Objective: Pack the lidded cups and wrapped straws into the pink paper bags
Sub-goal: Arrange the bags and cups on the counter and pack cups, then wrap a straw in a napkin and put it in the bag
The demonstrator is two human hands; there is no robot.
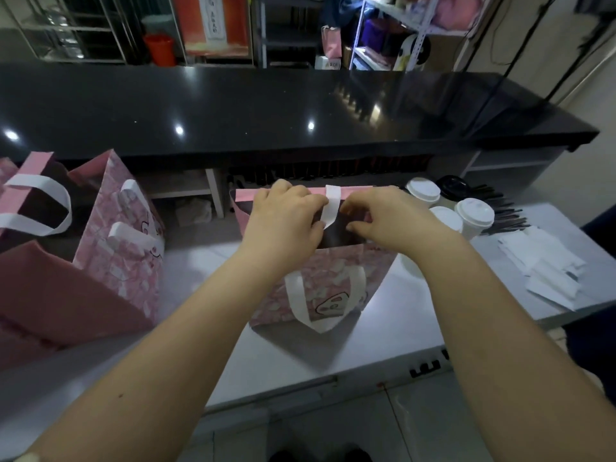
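A pink patterned paper bag (320, 288) stands open on the white table (383, 331) in front of me. My left hand (286, 218) grips the bag's top rim on the left of its far white handle (331, 205). My right hand (383, 218) pinches the rim on the right of that handle. The bag's inside is dark and I cannot see its contents. Three white lidded cups (473, 215) stand behind the bag on the right. Wrapped straws (546, 261) lie in a white pile at the table's right side.
Two more open pink bags (116, 235) stand at the left. Dark lids and black stirrers (500, 208) lie behind the cups. A raised black counter (266, 108) runs across the back. The table's front edge is close to me.
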